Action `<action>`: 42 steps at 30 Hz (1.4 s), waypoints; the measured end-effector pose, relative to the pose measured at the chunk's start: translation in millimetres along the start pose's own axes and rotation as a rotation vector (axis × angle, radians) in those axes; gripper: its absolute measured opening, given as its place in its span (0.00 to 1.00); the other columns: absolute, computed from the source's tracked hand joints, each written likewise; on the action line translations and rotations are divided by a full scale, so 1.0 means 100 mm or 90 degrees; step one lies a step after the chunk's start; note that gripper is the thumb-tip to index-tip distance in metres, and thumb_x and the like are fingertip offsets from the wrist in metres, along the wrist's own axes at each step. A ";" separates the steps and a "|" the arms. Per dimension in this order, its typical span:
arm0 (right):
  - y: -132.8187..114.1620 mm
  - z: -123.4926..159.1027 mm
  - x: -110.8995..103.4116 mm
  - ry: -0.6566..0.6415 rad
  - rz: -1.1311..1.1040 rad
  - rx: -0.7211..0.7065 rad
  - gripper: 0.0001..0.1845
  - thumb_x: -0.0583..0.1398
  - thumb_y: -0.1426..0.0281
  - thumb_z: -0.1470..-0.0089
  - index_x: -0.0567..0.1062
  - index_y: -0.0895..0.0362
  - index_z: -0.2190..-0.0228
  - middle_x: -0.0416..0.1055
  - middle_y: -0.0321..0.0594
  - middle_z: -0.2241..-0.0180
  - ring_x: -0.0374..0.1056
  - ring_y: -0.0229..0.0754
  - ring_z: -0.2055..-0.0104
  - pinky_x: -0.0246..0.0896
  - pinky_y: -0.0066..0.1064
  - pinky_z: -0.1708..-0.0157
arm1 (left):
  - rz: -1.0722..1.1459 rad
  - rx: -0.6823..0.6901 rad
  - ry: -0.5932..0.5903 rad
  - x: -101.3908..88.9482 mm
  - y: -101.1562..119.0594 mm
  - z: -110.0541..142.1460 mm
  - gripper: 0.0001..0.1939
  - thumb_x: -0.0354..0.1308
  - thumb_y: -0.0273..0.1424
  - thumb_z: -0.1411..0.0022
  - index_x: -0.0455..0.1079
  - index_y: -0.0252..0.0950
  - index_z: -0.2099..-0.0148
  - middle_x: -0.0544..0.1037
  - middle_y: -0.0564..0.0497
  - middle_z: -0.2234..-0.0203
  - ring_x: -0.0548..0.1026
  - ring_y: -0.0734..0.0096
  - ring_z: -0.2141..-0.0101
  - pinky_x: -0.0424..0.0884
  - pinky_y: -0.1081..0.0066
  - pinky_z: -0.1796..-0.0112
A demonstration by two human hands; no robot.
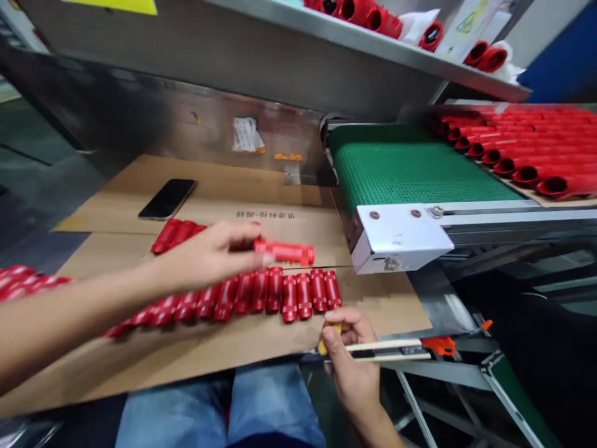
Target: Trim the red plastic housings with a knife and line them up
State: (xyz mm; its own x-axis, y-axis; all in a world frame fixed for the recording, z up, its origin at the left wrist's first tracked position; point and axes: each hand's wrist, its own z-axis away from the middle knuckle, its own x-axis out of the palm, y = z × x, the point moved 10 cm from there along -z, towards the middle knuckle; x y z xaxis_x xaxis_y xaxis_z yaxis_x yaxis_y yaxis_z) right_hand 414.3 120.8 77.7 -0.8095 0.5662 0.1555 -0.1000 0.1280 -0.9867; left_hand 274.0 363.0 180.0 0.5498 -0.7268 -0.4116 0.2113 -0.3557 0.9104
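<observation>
My left hand (pixel 209 252) reaches over the cardboard and grips a red plastic tube (pixel 285 252) by its near end, holding it above a tight row of upright-standing red tubes (pixel 261 292). That row lies side by side on the cardboard sheet (pixel 209 348), and a shorter group of red tubes (pixel 175 235) lies beyond my wrist. At the sheet's front edge, my right hand (pixel 349 354) pinches a long, flat cream-and-black strip tool (pixel 387 350) with a yellow tip. Its far end is hidden by my fingers.
A black phone (pixel 166 199) lies on the cardboard. To the right runs a green mesh conveyor belt (pixel 410 168) with a white metal end bracket (pixel 396 239). Many red tubes (pixel 513 149) lie in rows beyond it, and more sit on a steel shelf (pixel 373 37) above.
</observation>
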 end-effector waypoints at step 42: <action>-0.28 1.06 1.15 -0.383 0.212 -0.242 0.09 0.72 0.69 0.30 0.87 0.52 0.49 0.90 0.46 0.55 0.87 0.50 0.52 0.87 0.40 0.52 | 0.705 -0.209 0.449 0.90 -1.01 3.00 0.19 0.76 0.35 0.30 0.76 0.39 0.42 0.88 0.41 0.48 0.89 0.61 0.63 0.86 0.65 0.60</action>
State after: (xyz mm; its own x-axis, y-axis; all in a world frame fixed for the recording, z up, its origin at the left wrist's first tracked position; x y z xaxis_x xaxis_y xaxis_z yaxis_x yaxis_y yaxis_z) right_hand 263.0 96.3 118.6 -0.9471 0.0991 -0.3053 0.3201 0.3608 -0.8760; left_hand 59.3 157.1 38.4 0.8287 -0.0485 0.5575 -0.4826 0.4425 0.7558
